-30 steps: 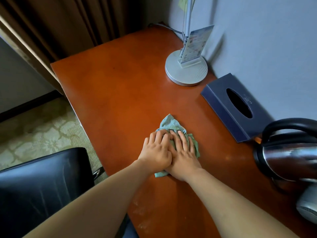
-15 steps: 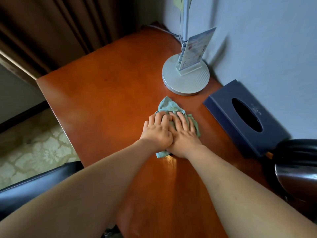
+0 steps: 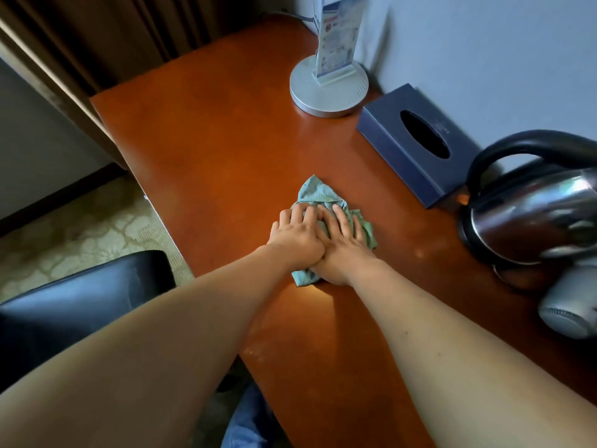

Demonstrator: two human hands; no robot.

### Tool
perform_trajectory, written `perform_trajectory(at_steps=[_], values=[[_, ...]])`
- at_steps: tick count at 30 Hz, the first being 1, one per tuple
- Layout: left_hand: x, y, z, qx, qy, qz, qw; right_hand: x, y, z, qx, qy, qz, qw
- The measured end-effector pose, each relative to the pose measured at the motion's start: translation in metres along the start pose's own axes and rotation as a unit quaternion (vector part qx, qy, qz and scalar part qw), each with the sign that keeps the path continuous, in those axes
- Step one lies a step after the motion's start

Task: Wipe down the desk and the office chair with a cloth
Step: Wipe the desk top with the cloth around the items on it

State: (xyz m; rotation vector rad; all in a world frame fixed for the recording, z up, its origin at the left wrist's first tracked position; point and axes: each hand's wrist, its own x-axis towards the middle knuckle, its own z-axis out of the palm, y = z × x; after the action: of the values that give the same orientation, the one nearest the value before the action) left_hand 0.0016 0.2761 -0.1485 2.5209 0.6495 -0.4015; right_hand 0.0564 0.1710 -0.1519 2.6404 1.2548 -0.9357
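Observation:
A crumpled green cloth [image 3: 318, 195] lies in the middle of the reddish-brown wooden desk [image 3: 210, 150]. My left hand [image 3: 295, 236] and my right hand [image 3: 344, 245] press flat on the cloth side by side, the left partly overlapping the right, fingers straight and pointing away from me. Most of the cloth is hidden under the hands. The black office chair [image 3: 80, 302] stands at the desk's left edge, under my left forearm.
A lamp with a round silver base [image 3: 328, 92] and a card stand sit at the back by the wall. A dark blue tissue box [image 3: 416, 143] lies right of the cloth, with a steel kettle [image 3: 529, 215] beyond it. Patterned carpet lies to the left.
Both hands slid the cloth back toward me, away from the lamp base. The view shifted, and the kettle and chair show more again.

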Motion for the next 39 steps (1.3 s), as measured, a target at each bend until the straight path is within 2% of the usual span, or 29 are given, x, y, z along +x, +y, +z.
perform_trajectory(at_steps=[6, 10, 14, 17, 20, 23, 30, 34, 39], values=[[-0.091, 0.041, 0.052, -0.014, -0.05, -0.01, 0.999, -0.104, 0.018, 0.058, 0.046, -0.033, -0.016, 0.998], [-0.134, 0.058, 0.076, 0.009, -0.063, 0.006, 0.998, -0.15, 0.022, 0.087, 0.035, -0.031, -0.007, 0.999], [-0.143, 0.063, 0.077, 0.014, -0.045, 0.016, 0.999, -0.156, 0.023, 0.096, 0.006, -0.015, 0.005, 1.0], [-0.134, 0.056, 0.073, 0.019, -0.051, 0.041, 0.998, -0.15, 0.026, 0.101, 0.008, 0.014, 0.002, 1.0], [-0.123, 0.047, 0.068, 0.016, -0.066, 0.057, 0.996, -0.145, 0.027, 0.103, 0.0, 0.01, -0.004, 1.0], [-0.101, 0.036, 0.055, 0.007, -0.06, 0.052, 0.997, -0.118, 0.026, 0.084, -0.025, 0.006, -0.004, 1.0], [-0.014, 0.0, 0.007, -0.01, 0.017, 0.032, 0.999, -0.018, 0.004, 0.027, -0.014, 0.045, 0.002, 0.999], [0.034, -0.012, -0.016, -0.016, 0.031, 0.021, 0.999, 0.035, 0.006, -0.009, -0.025, 0.027, 0.003, 0.999], [0.092, -0.02, -0.043, -0.013, 0.043, 0.02, 0.999, 0.087, 0.008, -0.042, -0.005, 0.052, 0.015, 0.999]])
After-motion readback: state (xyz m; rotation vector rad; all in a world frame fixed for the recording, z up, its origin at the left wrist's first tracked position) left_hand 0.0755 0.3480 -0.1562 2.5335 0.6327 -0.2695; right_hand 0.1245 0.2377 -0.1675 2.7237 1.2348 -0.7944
